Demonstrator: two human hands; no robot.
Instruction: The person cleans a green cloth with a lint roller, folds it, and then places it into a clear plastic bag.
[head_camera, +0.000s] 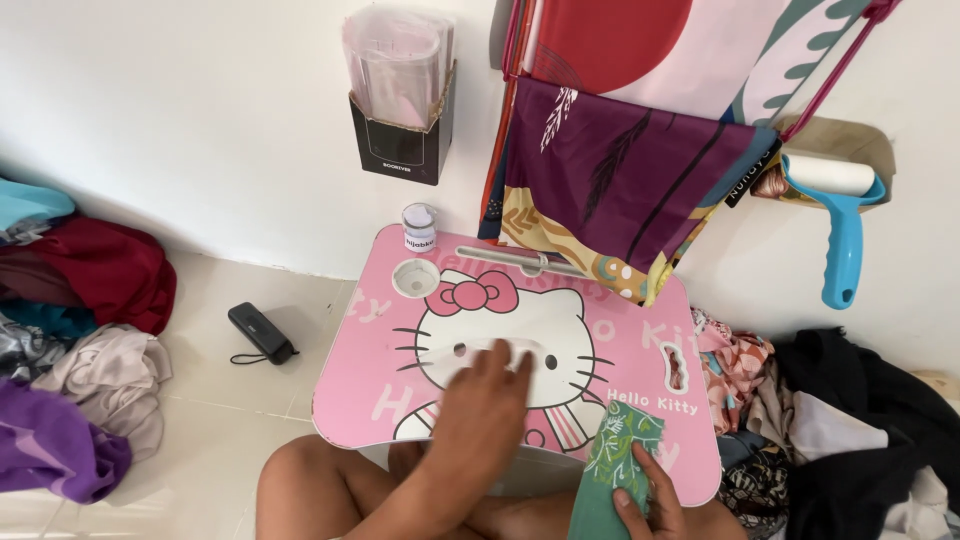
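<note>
My left hand lies flat, fingers together, on the middle of a pink lap table printed with a white cartoon cat. It holds nothing. My right hand grips a folded green patterned cloth at the table's near right corner; the cloth hangs over the table edge toward my lap. My bare knees show under the table's near edge.
A small clear jar stands at the table's far edge by a round cup hole. Patterned fabrics hang on a rack behind. Clothes piles lie left and right. A black device lies on the floor. A blue lint roller hangs on the wall.
</note>
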